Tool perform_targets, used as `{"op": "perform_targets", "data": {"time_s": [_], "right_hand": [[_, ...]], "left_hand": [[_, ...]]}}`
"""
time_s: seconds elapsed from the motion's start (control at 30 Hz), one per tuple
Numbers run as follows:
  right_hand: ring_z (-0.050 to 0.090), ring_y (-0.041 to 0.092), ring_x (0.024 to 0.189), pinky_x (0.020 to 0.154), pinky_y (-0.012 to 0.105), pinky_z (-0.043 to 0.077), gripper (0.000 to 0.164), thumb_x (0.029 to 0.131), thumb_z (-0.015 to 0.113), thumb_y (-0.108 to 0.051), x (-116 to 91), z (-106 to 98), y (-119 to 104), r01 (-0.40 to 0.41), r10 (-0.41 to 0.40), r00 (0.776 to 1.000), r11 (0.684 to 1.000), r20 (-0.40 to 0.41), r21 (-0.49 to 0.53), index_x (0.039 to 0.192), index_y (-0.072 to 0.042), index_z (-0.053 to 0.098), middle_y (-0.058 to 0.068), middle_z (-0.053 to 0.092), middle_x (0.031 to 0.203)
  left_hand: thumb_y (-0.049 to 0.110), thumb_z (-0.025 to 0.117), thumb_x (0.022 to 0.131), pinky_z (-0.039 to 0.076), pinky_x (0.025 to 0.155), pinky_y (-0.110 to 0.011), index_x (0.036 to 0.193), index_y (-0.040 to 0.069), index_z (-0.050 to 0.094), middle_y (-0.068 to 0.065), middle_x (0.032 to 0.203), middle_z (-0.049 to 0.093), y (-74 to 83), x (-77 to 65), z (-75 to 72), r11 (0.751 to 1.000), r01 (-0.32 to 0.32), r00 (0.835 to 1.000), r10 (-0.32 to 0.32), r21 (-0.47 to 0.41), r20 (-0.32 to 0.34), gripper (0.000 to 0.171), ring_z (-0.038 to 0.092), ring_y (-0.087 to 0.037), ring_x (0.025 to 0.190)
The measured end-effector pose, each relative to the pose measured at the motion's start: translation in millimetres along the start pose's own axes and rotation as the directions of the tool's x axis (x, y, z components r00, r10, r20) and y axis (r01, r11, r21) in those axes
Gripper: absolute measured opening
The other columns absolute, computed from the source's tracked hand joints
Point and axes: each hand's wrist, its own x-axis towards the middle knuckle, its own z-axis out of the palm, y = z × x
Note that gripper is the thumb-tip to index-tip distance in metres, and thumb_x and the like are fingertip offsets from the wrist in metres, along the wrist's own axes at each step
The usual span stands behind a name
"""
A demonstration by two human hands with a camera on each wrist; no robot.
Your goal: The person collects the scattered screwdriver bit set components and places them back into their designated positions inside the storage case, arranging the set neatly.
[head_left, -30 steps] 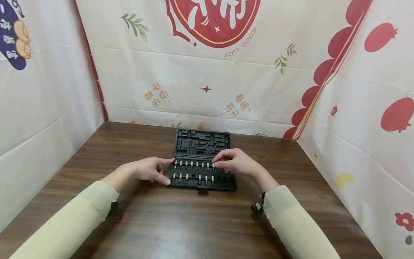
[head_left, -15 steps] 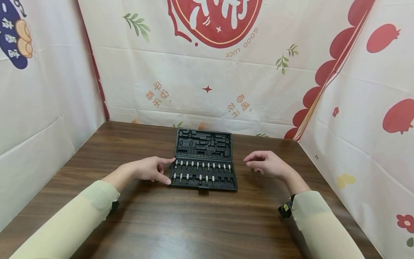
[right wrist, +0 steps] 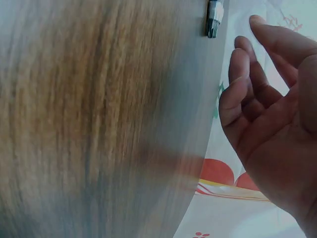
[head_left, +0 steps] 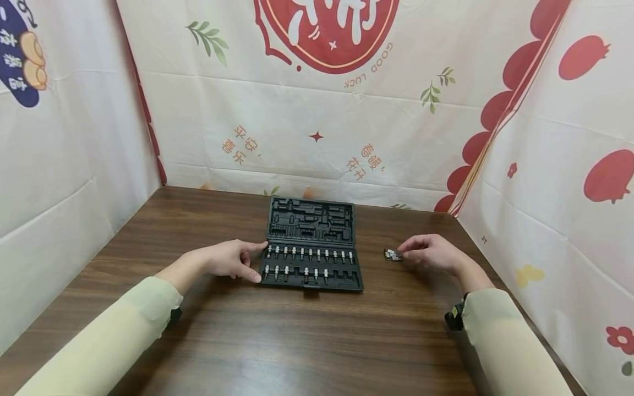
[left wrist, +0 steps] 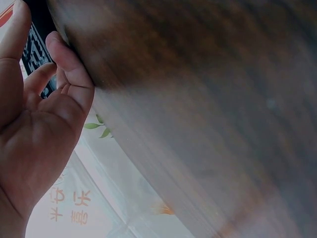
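A black bit-socket case (head_left: 311,283) lies unfolded on the table, its moulded lid (head_left: 311,220) at the back. Silver bit sockets (head_left: 315,273) stand in two rows in the tray; the front row has vacant slots in the middle and at the right. My left hand (head_left: 229,258) touches the case's left edge with extended index finger and thumb. To the right of the case, my right hand (head_left: 436,254) is beside a small cluster of bit sockets (head_left: 392,254) on the table. In the right wrist view its thumb and fingers are apart, near a bit socket (right wrist: 214,19).
The brown wooden table (head_left: 277,341) extends around the case. A patterned white cloth backdrop (head_left: 297,104) hangs behind the table, and cloth also encloses both sides.
My right hand has moved right, from over the back row of bit sockets to the cluster on the table, which now shows beside its fingertips. My left hand stays at the case.
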Motion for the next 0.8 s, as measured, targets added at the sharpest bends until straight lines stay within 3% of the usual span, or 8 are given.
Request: {"op": "perform_targets", "data": {"time_s": [0.2,0.43,0.8], "right_hand": [[0.063,0.024,0.092,0.075,0.036,0.056,0.026,0.105,0.073,-0.016,5,1,7,-0.027,0.027,0.999,0.999,0.026,-0.025,0.128,-0.004,0.078,0.014,0.075,0.108],[0.059,0.019,0.080,0.064,0.031,0.049,0.024,0.103,0.076,-0.016,12,5,6,-0.023,0.026,0.999,0.997,0.034,-0.072,0.124,-0.005,0.080,0.005,0.071,0.092],[0.057,0.020,0.079,0.064,0.030,0.048,0.020,0.099,0.082,-0.019,14,9,5,-0.031,0.036,0.999,0.988,0.035,-0.152,0.116,-0.009,0.083,-0.001,0.066,0.085]], "left_hand": [[0.036,0.089,0.095,0.051,0.068,-0.032,0.175,0.016,0.032,-0.005,0.083,0.061,-1.3,0.7,0.2,1.000,0.004,1.000,-0.004,-0.008,-0.005,0.099,0.055,-0.015,0.071],[0.036,0.089,0.095,0.051,0.068,-0.031,0.175,0.015,0.032,-0.004,0.084,0.061,-1.7,0.7,1.1,1.000,0.002,1.000,-0.002,-0.005,-0.002,0.100,0.055,-0.015,0.071],[0.036,0.088,0.096,0.051,0.068,-0.032,0.175,0.015,0.032,-0.004,0.083,0.062,-1.5,0.8,0.4,1.000,-0.003,1.000,0.003,-0.007,-0.001,0.099,0.055,-0.015,0.070]]}}
